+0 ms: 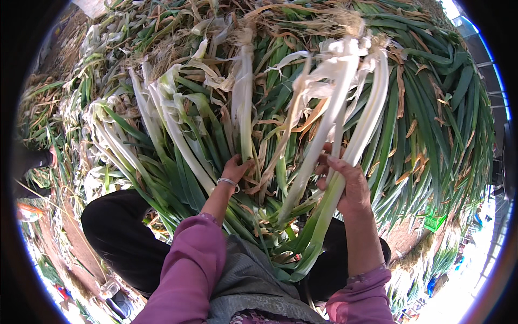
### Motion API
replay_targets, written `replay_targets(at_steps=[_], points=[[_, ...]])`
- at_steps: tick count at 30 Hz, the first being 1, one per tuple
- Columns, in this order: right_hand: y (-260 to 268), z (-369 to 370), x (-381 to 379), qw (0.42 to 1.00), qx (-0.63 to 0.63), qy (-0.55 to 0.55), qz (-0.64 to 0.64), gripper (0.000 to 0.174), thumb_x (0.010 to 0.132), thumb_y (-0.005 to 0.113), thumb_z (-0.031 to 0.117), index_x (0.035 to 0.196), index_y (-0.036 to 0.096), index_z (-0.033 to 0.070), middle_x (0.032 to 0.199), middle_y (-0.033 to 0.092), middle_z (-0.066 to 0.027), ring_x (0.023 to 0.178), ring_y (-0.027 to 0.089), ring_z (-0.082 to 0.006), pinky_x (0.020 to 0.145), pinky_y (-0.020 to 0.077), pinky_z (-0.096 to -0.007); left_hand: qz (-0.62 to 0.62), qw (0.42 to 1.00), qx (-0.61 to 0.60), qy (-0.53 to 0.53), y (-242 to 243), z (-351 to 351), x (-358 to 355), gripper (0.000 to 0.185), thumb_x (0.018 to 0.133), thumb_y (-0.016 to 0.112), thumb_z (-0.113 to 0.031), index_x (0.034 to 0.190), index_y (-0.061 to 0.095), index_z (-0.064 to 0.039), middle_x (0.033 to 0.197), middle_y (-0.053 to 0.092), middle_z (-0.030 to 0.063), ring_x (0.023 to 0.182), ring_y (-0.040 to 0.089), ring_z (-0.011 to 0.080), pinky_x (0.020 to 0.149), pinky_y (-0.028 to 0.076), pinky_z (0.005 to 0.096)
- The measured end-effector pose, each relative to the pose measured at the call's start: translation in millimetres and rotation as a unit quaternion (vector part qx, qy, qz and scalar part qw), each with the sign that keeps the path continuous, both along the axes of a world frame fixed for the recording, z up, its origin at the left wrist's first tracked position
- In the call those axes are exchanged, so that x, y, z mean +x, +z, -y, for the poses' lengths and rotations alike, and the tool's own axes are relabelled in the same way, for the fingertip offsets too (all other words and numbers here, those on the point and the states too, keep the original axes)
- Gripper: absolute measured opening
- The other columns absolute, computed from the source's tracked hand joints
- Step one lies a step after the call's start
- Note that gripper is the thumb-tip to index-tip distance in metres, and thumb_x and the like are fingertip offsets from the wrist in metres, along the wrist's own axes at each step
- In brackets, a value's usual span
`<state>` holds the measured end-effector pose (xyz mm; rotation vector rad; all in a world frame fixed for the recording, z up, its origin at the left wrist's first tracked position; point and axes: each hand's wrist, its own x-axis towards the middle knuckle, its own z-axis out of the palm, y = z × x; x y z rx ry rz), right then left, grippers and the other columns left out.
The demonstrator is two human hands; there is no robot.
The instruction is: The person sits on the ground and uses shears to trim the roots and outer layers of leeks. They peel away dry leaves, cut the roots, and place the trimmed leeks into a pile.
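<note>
My right hand (346,178) is closed around the shaft of a thick leek-like green onion (368,109), its rooted end pointing away from me and its green leaves bending down to my lap. Another long white stalk (334,109) leans just left of it, partly behind my fingers. My left hand (236,172), with a bracelet at the wrist, has its thumb and fingers at the lower part of an upright stalk (245,101); its grip is partly hidden. Farther left lie several whitish stalks (176,129) with loose skins. Dry brown leaves (291,121) hang between my hands.
A large heap of green onions (429,105) spreads ahead and to the right. Peeled skins and leaf scraps (77,109) cover the left side. Part of another person (36,158) shows at the far left edge. A green plastic crate (435,219) stands at the right.
</note>
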<state>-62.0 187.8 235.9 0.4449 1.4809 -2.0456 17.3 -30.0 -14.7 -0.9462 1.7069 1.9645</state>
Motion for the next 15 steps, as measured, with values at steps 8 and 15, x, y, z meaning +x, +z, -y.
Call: replay_targets(at_steps=[8, 15], points=[[-11.4, 4.9, 1.9, 0.997, 0.033, -0.053, 0.039, 0.027, 0.08, 0.067, 0.018, 0.099, 0.061, 0.001, 0.071, 0.059, -0.0035, 0.06, 0.055, -0.0117, 0.05, 0.0471, -0.0257, 0.004, 0.995, -0.035, 0.096, -2.7, -17.5, -5.4, 0.059, 0.09, 0.049, -0.05, 0.123, 0.053, -0.002, 0.109, 0.061, 0.0076, 0.1, 0.055, 0.0176, 0.09, 0.041, 0.0292], [-14.5, 24.8, 5.7, 0.996, 0.038, -0.067, 0.048, 0.035, 0.079, 0.067, 0.022, 0.103, 0.06, -0.002, 0.075, 0.061, -0.0081, 0.064, 0.059, -0.0191, 0.059, 0.0508, -0.0313, -0.141, 0.982, -0.003, 0.122, -36.5, -13.4, 1.7, 0.066, 0.089, 0.047, -0.054, 0.13, 0.046, -0.002, 0.126, 0.054, 0.0131, 0.117, 0.05, 0.0207, 0.097, 0.037, 0.0299]])
